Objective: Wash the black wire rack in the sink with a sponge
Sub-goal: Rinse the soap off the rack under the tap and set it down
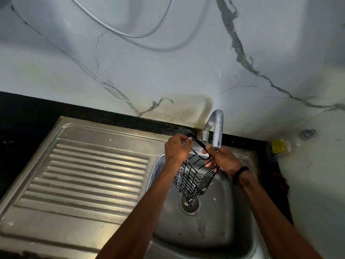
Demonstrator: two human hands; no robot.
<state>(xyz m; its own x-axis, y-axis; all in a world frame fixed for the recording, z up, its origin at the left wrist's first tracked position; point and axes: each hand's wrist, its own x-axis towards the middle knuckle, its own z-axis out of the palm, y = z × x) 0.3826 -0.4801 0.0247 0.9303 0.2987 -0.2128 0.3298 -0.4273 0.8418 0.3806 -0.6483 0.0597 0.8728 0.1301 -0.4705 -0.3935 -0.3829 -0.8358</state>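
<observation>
The black wire rack [192,181] hangs tilted over the steel sink basin [220,212], its lower end near the drain [190,203]. My left hand [176,149] grips the rack's upper hook end. My right hand [222,158] holds the rack's upper rim just under the tap spout [217,128]. No sponge is in view. Whether water runs from the spout I cannot tell.
A ribbed steel drainboard [89,172] lies left of the basin. A black countertop [28,113] borders the sink below a marbled white wall. A clear plastic bottle with a yellow label [280,146] lies at the back right. A dark band circles my right wrist.
</observation>
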